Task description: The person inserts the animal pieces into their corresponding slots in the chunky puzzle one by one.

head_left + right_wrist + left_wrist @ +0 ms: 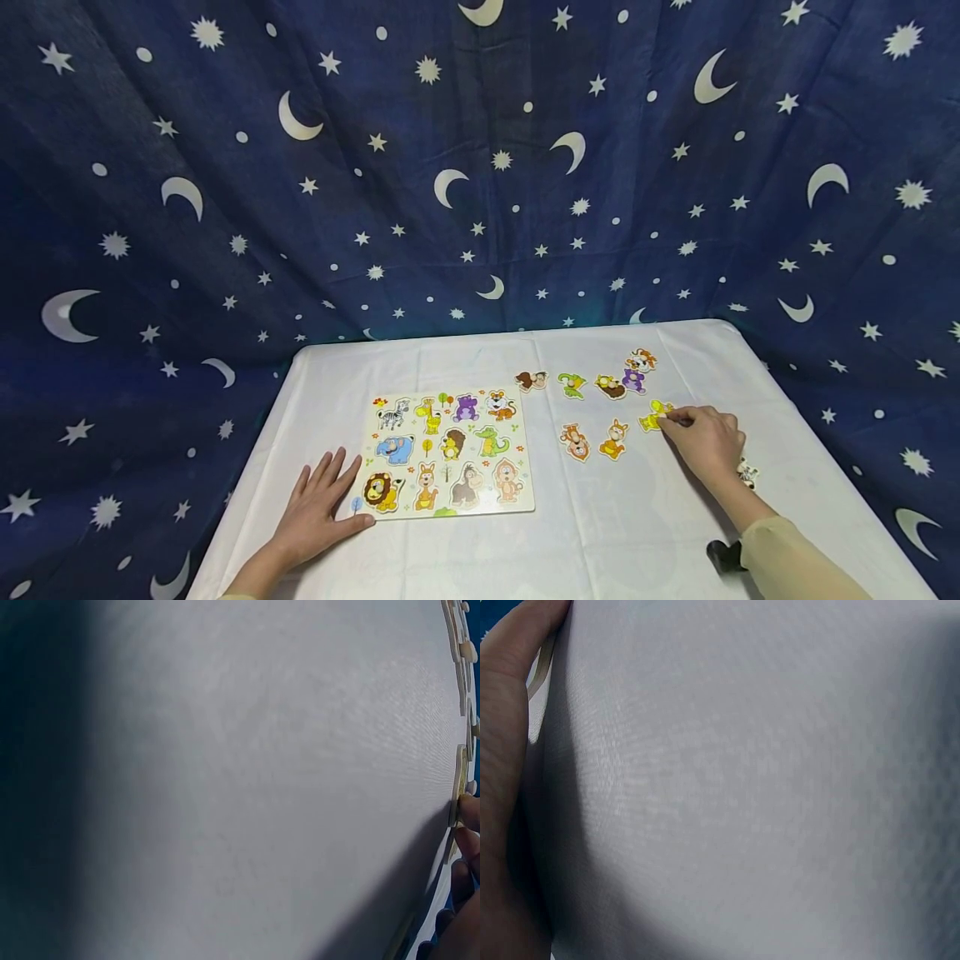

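Head view puts the right hand (705, 437) well to the right of the puzzle board (524, 437), its fingertips pinching the yellow piece (650, 422). The hold looks shallow, so the piece could twist or slip if the fingers lose purchase. Beside that wrist, farther right of the board, lies the zebra piece (747, 473); a dragging forearm might sweep it away. Between hand and board are the kangaroo piece (612, 440) and monkey piece (574, 443), which a low pass could knock. The gorilla piece (531, 381) sits at the board's far right corner. At the board's left edge, the left hand (315, 508) spreads its fingers, grasping nothing; an inadvertent push could skew the board.
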Available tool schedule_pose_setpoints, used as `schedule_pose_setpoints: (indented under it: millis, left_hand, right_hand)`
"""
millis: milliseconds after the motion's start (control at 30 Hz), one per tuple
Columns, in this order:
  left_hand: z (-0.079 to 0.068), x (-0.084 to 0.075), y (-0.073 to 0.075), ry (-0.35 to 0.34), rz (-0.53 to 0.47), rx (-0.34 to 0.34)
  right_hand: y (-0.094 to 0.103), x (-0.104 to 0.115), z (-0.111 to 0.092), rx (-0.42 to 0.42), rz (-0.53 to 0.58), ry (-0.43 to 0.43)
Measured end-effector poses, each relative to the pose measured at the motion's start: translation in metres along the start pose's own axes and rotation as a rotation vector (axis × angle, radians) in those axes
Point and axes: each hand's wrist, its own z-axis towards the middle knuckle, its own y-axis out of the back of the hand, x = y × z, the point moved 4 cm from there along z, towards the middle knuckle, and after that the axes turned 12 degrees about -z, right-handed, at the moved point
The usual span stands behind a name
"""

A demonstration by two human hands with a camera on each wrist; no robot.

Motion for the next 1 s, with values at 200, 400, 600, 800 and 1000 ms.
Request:
schedule_pose_setpoints:
  millis: [200, 400, 600, 800, 1000]
  left_hand:
    - [-0.001, 0.002, -0.001, -0.006, 0.006, -0.006]
    - [-0.001, 0.003, -0.001, -0.035, 0.009, -0.027]
    - [0.0, 0.004, -0.001, -0.034, 0.012, -0.02]
    - [0.001, 0.003, 0.0, -0.02, 0.006, -0.011]
    - [0.001, 0.004, -0.002, -0.006, 0.002, -0.009]
  right_hand:
    - [-0.002, 0.002, 0.001, -0.018, -0.006, 0.007]
    - [-0.001, 0.003, 0.001, -0.029, -0.007, 0.009]
    - [0.006, 0.007, 0.001, -0.07, 0.034, -0.001]
    - [0.013, 0.022, 0.005, -0.099, 0.084, 0.055]
    - [0.009, 0.053, 0.006, -0.14, 0.138, 0.14]
